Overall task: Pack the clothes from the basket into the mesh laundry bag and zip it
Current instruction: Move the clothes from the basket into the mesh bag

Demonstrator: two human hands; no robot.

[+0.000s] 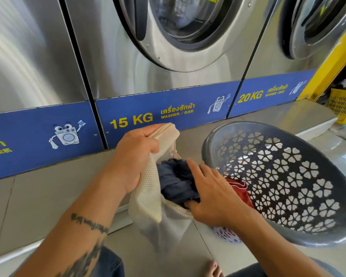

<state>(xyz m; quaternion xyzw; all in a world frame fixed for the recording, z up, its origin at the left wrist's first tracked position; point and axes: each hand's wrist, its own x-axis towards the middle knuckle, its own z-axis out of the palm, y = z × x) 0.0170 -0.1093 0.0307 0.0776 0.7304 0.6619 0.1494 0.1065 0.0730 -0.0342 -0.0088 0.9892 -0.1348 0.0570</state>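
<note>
Head view: my left hand (136,156) holds up the cream mesh laundry bag (148,196), fingers curled round its rim. My right hand (214,194) presses dark blue clothing (174,180) into its mouth, fingers nearly straight. A red garment (242,190) lies in the tipped grey plastic basket (308,239) just beside.

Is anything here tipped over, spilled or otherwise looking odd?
The grey basket lies tipped on its side, its opening toward the person. A spotted item, seemingly cloth, lies on the floor by its lower rim. Nothing looks damaged.

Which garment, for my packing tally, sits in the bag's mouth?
The dark blue garment, under the right hand in the mesh bag; the red garment lies outside it.
</note>
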